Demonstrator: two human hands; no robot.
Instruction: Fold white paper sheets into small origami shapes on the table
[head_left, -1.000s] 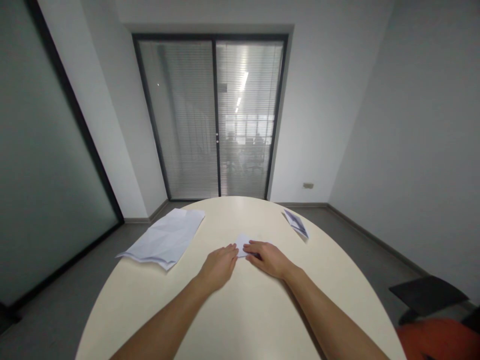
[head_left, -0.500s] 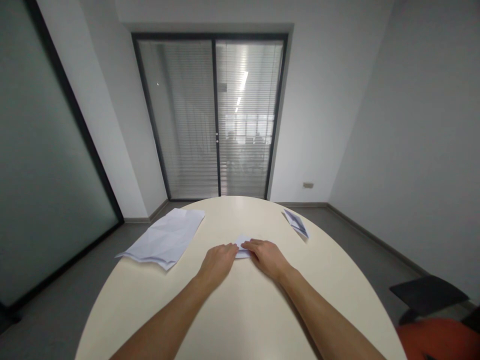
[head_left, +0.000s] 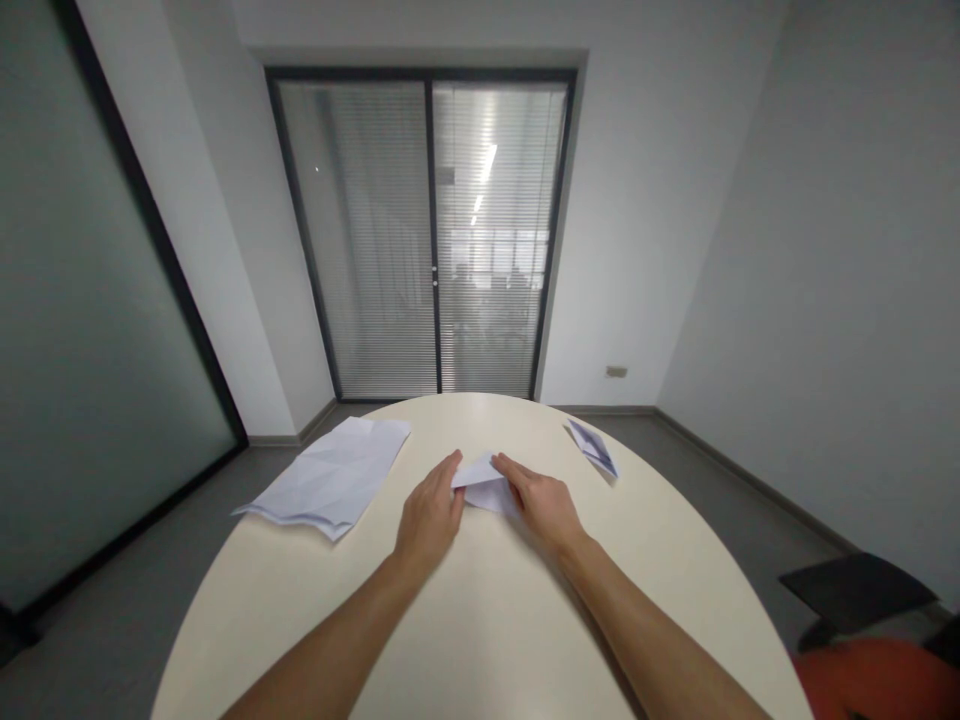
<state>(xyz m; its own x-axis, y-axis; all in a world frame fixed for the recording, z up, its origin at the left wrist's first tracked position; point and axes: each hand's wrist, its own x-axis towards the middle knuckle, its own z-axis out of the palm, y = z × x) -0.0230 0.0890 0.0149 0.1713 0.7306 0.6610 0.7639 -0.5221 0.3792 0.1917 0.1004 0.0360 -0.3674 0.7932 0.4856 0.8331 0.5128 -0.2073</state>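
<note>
Between my hands, near the middle of the round cream table [head_left: 480,620], is a small folded sheet of white paper [head_left: 484,492]. Its upper flap is raised and tilted above the lower layer. My left hand [head_left: 431,510] grips the paper's left end between thumb and fingers. At the right end, my right hand [head_left: 541,502] pinches the flap, with its fingertips near the top corner. The fingers partly cover both ends of the paper.
Creased white sheets [head_left: 337,475] lie at the table's left, jutting past its edge. A folded paper piece [head_left: 593,448] rests near the right edge. A black and red chair [head_left: 874,670] stands at lower right. Beyond the table is a glass door with blinds [head_left: 427,240].
The paper lay flat under my fingertips; now its upper flap is lifted. Both hands have turned more upright, and my left fingers have moved up along the paper's side.
</note>
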